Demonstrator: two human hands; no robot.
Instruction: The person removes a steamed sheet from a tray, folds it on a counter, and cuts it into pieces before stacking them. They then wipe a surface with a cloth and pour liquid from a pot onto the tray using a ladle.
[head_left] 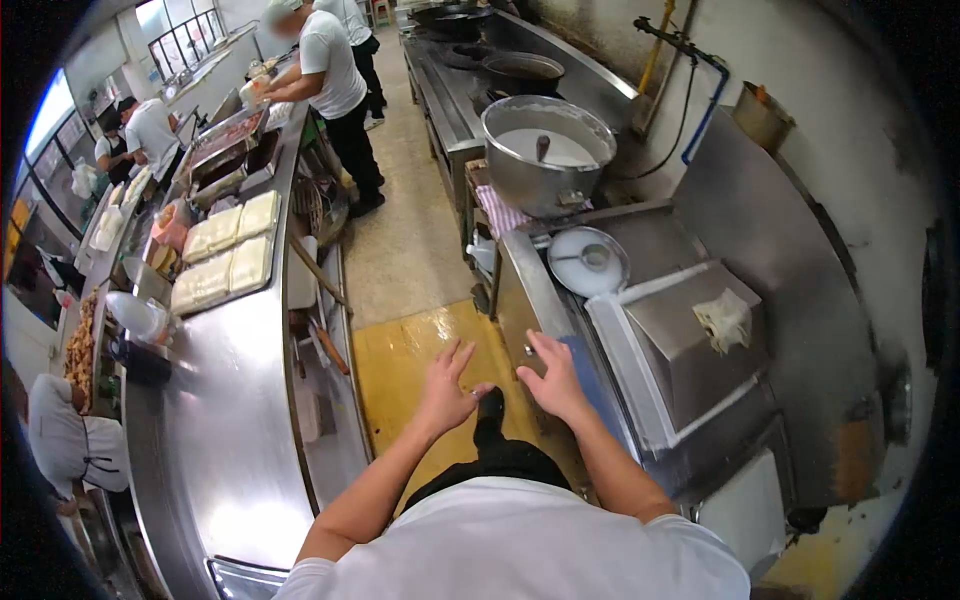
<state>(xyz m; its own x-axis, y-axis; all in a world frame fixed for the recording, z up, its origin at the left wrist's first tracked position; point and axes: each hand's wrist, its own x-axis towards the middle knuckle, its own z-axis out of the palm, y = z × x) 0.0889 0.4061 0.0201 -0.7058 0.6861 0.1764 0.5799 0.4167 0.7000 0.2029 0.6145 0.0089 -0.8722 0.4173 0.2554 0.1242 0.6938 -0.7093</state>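
Both hands are held out in front of the body over the yellow floor (385, 385), with nothing in either. My left hand (449, 390) has its fingers spread. To its right, my right hand (552, 376) is also open, fingers apart, near the edge of the steel counter (535, 290) on the right. On that side stand a large pot (545, 185) of white liquid with a utensil handle in it, a round metal lid or dish (588, 262), and a slanted steel cover (690, 350) with a cloth (725, 322) on it.
At left, a long steel counter (225, 400) bears trays of pale slabs (225, 250), a plastic container (138, 316) and food trays (230, 135). A co-worker (335, 75) stands in the aisle beside it. Black pans (522, 70) sit on the stove beyond the pot.
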